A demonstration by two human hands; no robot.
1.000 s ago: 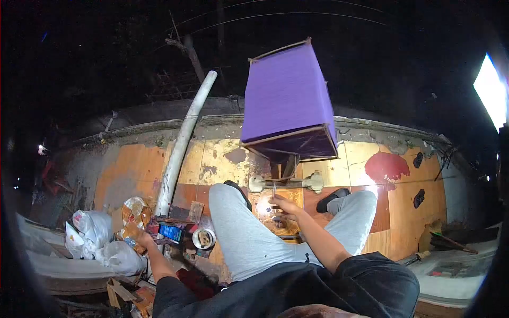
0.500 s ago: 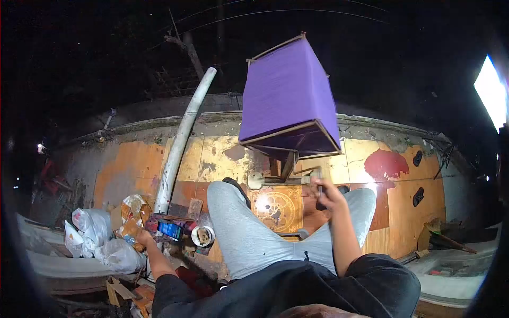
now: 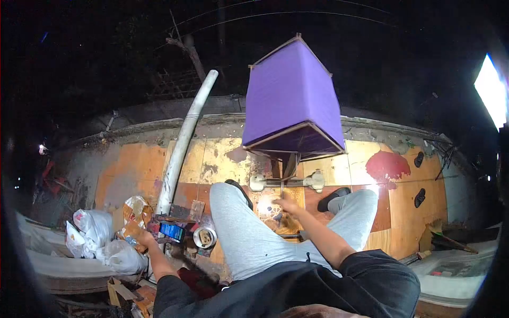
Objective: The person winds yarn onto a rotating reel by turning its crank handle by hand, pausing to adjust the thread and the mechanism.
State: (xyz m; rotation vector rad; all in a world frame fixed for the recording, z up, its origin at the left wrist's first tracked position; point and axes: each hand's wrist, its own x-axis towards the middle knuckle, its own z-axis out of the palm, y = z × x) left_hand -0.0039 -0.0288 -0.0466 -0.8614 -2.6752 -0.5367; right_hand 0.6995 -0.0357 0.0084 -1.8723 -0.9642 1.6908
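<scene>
My right hand (image 3: 288,206) is over the patterned floor tile (image 3: 298,197), close to the upright rod of a pale stand (image 3: 316,182). Its fingers look curled, and a small dark thing shows below them, too blurred to name. On that stand rises a large purple cloth-covered box frame (image 3: 281,98) with thin wooden edges. Off to my left, my left hand (image 3: 137,233) is against an orange-and-white plastic bag (image 3: 138,209); its fingertips are not clear. A lit phone (image 3: 172,231) lies right of that hand, beside a white tub (image 3: 204,237) holding something brown.
A long white pole (image 3: 183,143) slants up on the left. White plastic bags (image 3: 94,229) sit at the far left. Black slippers (image 3: 419,197) lie at the right, and a broom (image 3: 450,238) rests lower right. A bright panel (image 3: 491,90) glows at the right edge.
My right hand has moved left and slightly down, from in front of the stand's right end to over the patterned tile. My left hand stays at the bag. The whole view has shifted slightly.
</scene>
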